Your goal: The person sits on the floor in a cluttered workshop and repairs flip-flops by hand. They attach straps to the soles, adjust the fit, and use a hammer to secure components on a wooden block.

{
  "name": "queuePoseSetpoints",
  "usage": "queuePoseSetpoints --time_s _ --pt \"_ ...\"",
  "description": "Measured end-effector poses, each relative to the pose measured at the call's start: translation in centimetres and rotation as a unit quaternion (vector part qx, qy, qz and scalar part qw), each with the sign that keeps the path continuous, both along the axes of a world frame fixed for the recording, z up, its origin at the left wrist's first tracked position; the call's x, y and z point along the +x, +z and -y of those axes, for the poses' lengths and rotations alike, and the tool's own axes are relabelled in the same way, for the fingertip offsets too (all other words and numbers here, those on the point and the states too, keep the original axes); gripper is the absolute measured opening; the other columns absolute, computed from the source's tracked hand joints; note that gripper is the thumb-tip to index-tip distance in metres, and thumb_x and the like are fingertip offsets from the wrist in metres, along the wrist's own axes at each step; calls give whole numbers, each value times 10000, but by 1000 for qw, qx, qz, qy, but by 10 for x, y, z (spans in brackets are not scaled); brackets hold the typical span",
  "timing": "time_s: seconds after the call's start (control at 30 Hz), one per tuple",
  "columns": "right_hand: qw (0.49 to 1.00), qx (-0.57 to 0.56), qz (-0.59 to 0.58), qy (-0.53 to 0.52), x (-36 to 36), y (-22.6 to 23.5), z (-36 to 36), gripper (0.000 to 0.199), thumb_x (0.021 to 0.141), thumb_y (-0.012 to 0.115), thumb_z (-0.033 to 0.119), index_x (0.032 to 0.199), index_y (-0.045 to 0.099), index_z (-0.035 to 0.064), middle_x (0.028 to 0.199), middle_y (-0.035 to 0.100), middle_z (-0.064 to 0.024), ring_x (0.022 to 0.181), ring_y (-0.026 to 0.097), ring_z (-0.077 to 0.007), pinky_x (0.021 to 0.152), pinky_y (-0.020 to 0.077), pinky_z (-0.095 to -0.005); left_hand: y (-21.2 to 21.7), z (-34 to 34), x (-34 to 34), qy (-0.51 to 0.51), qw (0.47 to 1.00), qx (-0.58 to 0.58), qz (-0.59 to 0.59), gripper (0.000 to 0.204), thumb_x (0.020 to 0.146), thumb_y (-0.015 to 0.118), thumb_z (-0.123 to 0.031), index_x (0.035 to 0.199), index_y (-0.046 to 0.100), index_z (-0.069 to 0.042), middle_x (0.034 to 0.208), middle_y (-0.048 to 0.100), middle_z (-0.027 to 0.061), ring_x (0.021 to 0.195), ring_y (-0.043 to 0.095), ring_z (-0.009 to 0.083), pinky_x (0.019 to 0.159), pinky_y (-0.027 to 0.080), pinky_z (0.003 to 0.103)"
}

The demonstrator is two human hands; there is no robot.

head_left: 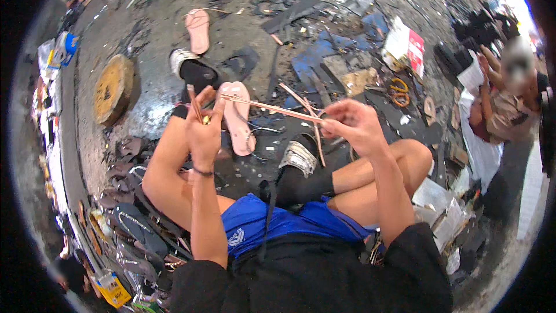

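Observation:
A thin pinkish-tan strap (272, 107) is stretched between my two hands, over the floor in front of my lap. My left hand (202, 136) is closed on its left end and also grips a slim brown-handled tool (194, 97) with a brass-coloured part; its working end is not clear. With a pinch, my right hand (356, 127) holds the other end. More tan straps (310, 110) cross just beside and below the right hand; whether it holds them too I cannot tell. Beyond the left hand lies a pink sandal sole (237, 122) with thin loose cords, and farther off another pink sole (198, 32).
A round wooden block (113, 90) stands at the left. Orange-handled scissors (399, 93), blue and black sheet scraps (318, 58) and a white-and-red packet (405, 46) lie at the right. Dark sandals (139, 229) are piled beside my left leg. Another person (512, 104) sits at the right.

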State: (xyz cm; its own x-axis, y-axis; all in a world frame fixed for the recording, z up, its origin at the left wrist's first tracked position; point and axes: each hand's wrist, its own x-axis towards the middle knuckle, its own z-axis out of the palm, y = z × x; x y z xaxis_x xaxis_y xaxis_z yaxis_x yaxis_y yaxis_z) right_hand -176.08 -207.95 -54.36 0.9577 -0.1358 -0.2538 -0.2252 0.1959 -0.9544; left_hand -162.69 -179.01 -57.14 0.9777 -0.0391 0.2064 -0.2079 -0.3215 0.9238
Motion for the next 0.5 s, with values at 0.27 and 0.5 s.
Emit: queuePoseSetpoints --time_s 0.27,0.5 --pt "980 -141 -28 141 44 -37 52 578 852 810 240 1287 565 -52 1153 693 -202 1087 674 -257 890 549 -377 10 50 -11 -275 933 114 -204 288 974 677 -214 1198 704 -35 933 753 47 760 661 82 641 520 269" --pt "626 -652 -322 281 -51 -172 107 1253 457 979 493 1427 368 -13 1446 445 -207 1326 461 -436 1078 418 -518 -16 37 16 -138 898 -215 -358 239 951 724 -228 1098 722 -39 931 735 40 621 554 0 471 337 145"
